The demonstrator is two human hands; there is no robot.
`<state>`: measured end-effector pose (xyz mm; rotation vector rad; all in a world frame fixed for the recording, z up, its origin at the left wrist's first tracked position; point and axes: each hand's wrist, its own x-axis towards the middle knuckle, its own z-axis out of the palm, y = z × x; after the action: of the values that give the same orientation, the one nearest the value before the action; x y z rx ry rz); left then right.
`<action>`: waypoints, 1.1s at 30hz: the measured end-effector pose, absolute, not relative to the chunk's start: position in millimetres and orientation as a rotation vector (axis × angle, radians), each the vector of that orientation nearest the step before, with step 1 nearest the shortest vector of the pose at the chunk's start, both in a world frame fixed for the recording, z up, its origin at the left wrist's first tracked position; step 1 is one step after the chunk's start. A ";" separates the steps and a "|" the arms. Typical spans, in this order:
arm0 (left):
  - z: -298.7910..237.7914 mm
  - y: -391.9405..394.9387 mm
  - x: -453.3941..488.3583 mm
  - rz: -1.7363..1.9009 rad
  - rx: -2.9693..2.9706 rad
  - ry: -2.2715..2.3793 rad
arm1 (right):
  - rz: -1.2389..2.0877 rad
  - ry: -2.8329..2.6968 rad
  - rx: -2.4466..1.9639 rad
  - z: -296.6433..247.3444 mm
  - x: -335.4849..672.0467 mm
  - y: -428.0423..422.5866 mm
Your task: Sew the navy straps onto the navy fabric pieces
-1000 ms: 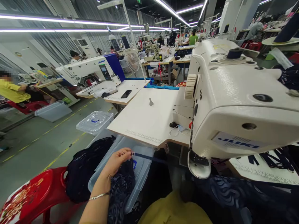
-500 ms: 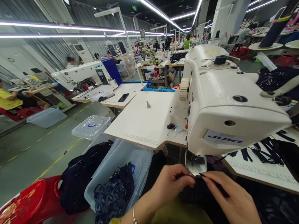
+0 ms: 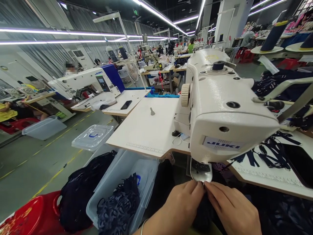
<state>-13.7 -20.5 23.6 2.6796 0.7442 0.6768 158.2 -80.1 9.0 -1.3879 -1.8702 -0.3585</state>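
Note:
My left hand [image 3: 182,202] and my right hand [image 3: 231,204] meet at the fingertips just below the rounded metal arm end [image 3: 201,171] of the sewing machine [image 3: 227,107]. Both are closed in a pinch. A dark strap [image 3: 206,192] shows between them, pinched by my right fingers. A tiny shiny bit [image 3: 203,184] glints at the fingertips; what my left fingers hold is mostly hidden. Left of my hands stands a clear plastic box [image 3: 149,182] with many dark navy strap pieces [image 3: 119,202] in it.
More navy straps [image 3: 271,151] and a black phone [image 3: 299,163] lie on the right tabletop. The left tabletop [image 3: 141,130] carries a small metal key-like piece [image 3: 152,112]. A red stool [image 3: 26,212] and a dark bundle [image 3: 80,192] stand at lower left.
My hands have come together, their fingertips now touching or nearly so; a small gap was between them. The view has shifted slightly to the right.

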 end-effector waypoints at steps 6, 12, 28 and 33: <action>29.1 -21.2 -14.0 0.694 3.058 0.735 | -0.013 -1.846 -1.394 2.7 159.6 -78.1; 22.3 -21.1 -12.1 0.745 2.980 0.896 | 0.326 -1.813 -1.443 3.9 169.3 -82.0; 20.2 -23.8 -3.4 0.939 2.783 0.823 | 0.405 -1.398 -1.658 9.8 167.2 -81.3; 22.9 -17.8 -14.0 0.750 2.579 0.782 | 0.433 -1.800 -1.504 6.7 182.9 -83.8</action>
<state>-14.0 -17.8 22.9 2.5788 0.7818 0.7495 182.9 -83.8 6.7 -1.5035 -1.8004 0.4333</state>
